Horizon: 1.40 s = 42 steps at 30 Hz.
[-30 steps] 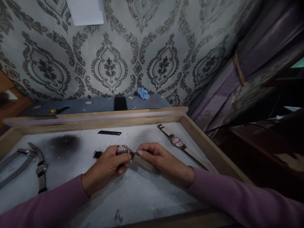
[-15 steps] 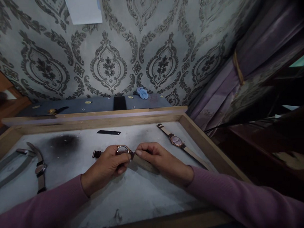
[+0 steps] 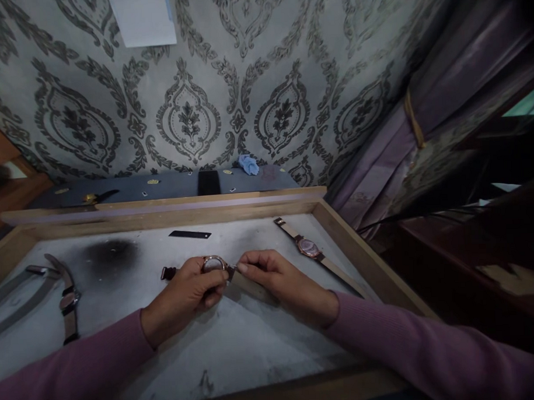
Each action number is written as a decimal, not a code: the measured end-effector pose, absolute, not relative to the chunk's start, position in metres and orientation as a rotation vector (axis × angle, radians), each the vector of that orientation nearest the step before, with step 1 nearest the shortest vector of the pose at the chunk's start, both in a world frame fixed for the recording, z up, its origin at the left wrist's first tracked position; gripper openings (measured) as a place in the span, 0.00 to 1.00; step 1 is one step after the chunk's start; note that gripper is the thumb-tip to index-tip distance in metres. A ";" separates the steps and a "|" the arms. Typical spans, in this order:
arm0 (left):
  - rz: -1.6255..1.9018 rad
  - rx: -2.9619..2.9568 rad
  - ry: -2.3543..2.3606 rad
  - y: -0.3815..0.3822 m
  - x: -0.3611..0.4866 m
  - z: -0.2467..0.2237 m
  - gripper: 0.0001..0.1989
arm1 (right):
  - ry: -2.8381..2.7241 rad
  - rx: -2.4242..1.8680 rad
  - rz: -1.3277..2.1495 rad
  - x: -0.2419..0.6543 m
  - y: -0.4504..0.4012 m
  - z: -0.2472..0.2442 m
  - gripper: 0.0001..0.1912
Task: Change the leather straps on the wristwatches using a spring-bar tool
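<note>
My left hand (image 3: 189,293) is closed around a wristwatch (image 3: 214,263) with a gold-toned case, its thumb at the case's lower edge. The buckle end of the dark strap sticks out to the left of that hand. My right hand (image 3: 282,281) pinches a small thing at the right side of the watch, too small to make out. A pale length of strap runs under the right fingers. Behind the hands lies a flat black blade-like piece (image 3: 190,235). To the right rests another watch (image 3: 308,247), with its strap laid out straight.
At the left of the wood-framed tray (image 3: 347,232) are a third watch (image 3: 69,301) and a grey strap (image 3: 23,307). Beyond the rim, a blue crumpled cloth (image 3: 249,164), a black rectangular object (image 3: 209,182) and a gold-toned item (image 3: 90,198) lie on a dark surface.
The view has shifted slightly. Both hands keep nearly the same pose at the watch.
</note>
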<state>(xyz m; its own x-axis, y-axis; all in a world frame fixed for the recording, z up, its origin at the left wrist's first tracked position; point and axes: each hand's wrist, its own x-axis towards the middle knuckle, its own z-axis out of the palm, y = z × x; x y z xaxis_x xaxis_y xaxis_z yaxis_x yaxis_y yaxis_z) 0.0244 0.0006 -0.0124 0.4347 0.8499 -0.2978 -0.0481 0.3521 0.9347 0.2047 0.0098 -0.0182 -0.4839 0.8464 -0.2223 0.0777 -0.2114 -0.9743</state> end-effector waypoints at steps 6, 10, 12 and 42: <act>0.726 1.038 0.944 -0.001 0.024 -0.012 0.11 | -1.480 -1.081 1.733 0.204 0.009 -0.015 0.16; 0.724 1.022 0.955 -0.001 0.024 -0.012 0.11 | -1.501 -1.092 1.726 0.205 0.009 -0.011 0.15; 0.711 1.022 0.959 -0.001 0.025 -0.011 0.11 | -1.508 -1.086 1.732 0.205 0.010 -0.009 0.15; 0.793 0.767 0.889 0.003 0.024 0.000 0.13 | -1.554 -1.111 1.531 0.211 0.013 0.002 0.13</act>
<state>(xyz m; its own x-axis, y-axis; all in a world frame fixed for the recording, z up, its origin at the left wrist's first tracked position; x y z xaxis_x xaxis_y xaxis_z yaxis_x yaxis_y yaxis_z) 0.0241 0.0027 -0.0002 0.4014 0.8410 -0.3629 -0.2656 0.4861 0.8326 0.2106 0.0135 0.0018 -0.4046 0.9094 -0.0959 0.1096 -0.0559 -0.9924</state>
